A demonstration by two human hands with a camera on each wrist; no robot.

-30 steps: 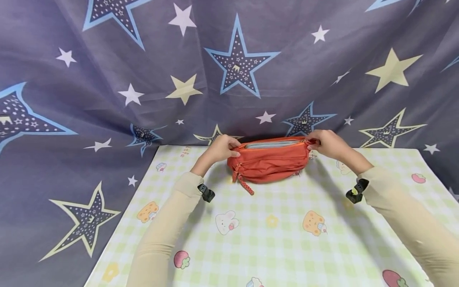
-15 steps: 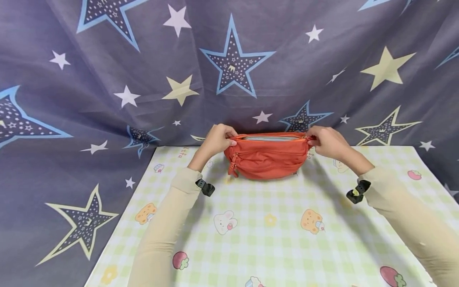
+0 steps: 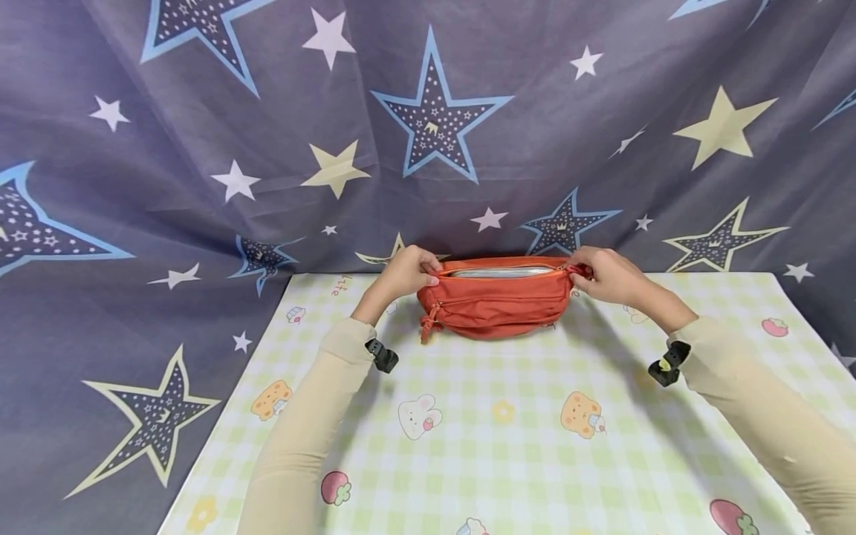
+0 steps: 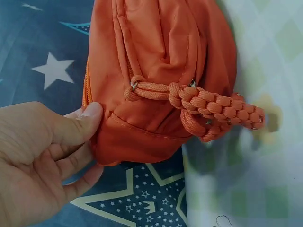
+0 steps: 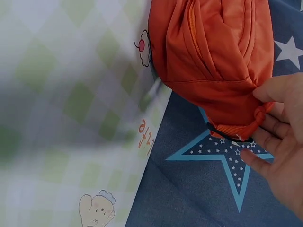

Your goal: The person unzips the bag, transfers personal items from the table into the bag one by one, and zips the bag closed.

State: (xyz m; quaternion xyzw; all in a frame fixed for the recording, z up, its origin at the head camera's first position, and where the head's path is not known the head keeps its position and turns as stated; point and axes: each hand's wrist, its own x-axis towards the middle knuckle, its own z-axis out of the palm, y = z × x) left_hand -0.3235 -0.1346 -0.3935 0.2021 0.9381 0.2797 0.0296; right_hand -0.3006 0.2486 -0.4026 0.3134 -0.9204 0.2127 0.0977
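An orange-red waist bag point(image 3: 501, 305) is at the far edge of the table, its top zipper undone and a pale grey-blue lining or content point(image 3: 501, 273) showing in the slot. My left hand point(image 3: 408, 273) pinches its left top corner between thumb and fingers. At the opposite end, the right hand point(image 3: 608, 275) grips the right corner near the strap end. Braided cord zipper pulls point(image 4: 222, 106) dangle from the front pockets in the left wrist view. From the right wrist, the bag's tapered end point(image 5: 232, 109) lies between thumb and fingers. The bag's back is hidden.
A table point(image 3: 468, 446) with a green-and-white checked cartoon cloth spreads in front of the bag. Directly behind hangs a dark blue-grey curtain point(image 3: 267, 134) printed with stars. Black camera mounts point(image 3: 383, 357) sit on both wrists.
The bag tipped up and rose slightly half a second ago, and now stands lower again with its opening showing more. Its cord pulls have swung left. Both hands keep their hold.
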